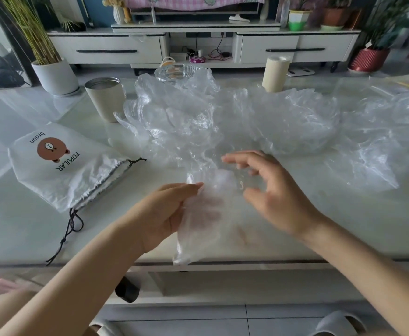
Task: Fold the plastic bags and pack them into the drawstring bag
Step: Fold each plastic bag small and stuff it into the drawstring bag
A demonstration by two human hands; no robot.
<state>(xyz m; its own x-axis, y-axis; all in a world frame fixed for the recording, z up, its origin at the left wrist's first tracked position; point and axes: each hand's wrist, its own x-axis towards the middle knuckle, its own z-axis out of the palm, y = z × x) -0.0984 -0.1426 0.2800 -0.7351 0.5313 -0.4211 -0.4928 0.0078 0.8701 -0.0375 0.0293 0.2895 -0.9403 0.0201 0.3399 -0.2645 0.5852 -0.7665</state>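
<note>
A: Where is the plastic bag (206,229)?
B: Low in the middle. The left hand (164,214) pinches it in its fingers, near the counter (344,226) edge.
A: And the right hand (269,187)?
B: Its fingers are loose, holding nothing, just beside the bag.
A: The drawstring bag (62,166)?
B: Flat on the counter, at the left.

Table (29,226): glossy white top.
- Drawstring bag (60,170), white with a bear print, flat, left of the left hand (164,214); its dark cords (70,229) trail toward the near edge.
- Beige cup (105,99), upright, beyond the drawstring bag.
- Heap of clear plastic bags (198,117), crumpled, just beyond both hands.
- More plastic sheets (380,132), right of the right hand (271,190).
- Glass dish (174,71) and cream roll (275,73), far side.
- Single plastic bag (198,226), between the hands, draped over the near edge.
</note>
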